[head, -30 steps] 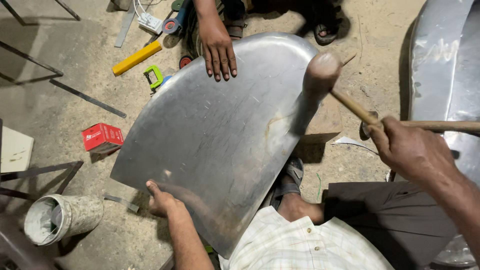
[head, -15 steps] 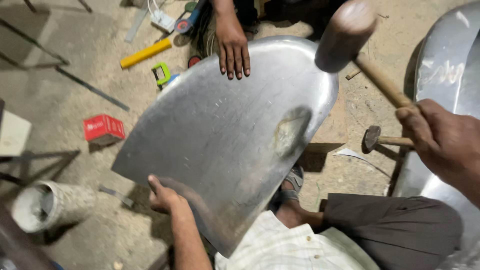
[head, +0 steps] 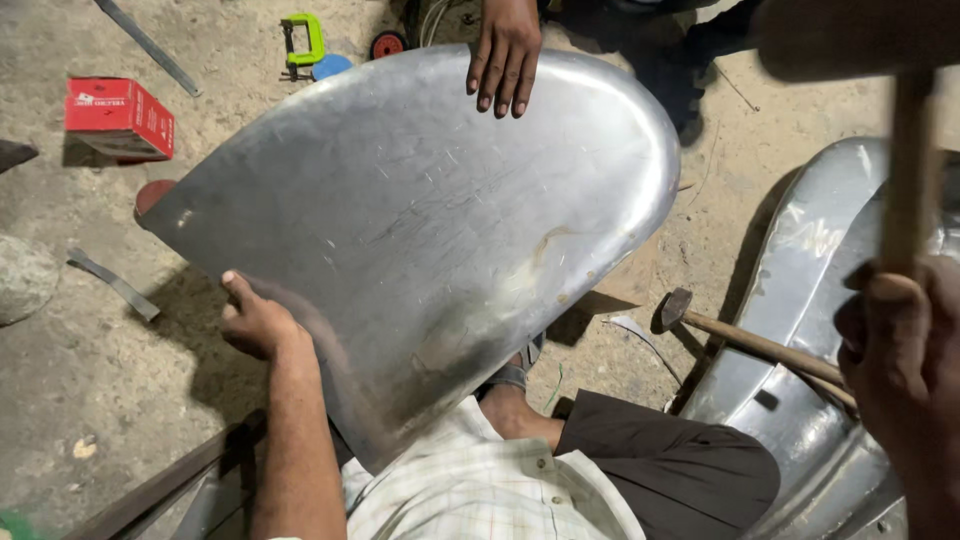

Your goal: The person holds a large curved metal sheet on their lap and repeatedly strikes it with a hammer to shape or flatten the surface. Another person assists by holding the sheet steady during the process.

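Observation:
A large curved sheet of shiny metal (head: 420,230) lies across my lap, its rounded end pointing away to the right. My left hand (head: 255,322) grips its near left edge, thumb on top. My right hand (head: 900,350) is closed around the wooden handle of a mallet (head: 905,170), raised high at the right; its dark head (head: 860,35) is blurred at the top edge. Another person's hand (head: 505,55) presses flat on the sheet's far edge.
A second hammer (head: 745,340) lies on the dirt floor at the right beside another shaped metal panel (head: 810,300). A red box (head: 120,115), a green clamp (head: 303,40), a metal strip (head: 112,283) and a flat bar (head: 148,45) lie at the left.
My right hand has swung the mallet up from the sheet's right edge to high above it. The view has moved closer to the sheet. The other person's hand stays on the far edge.

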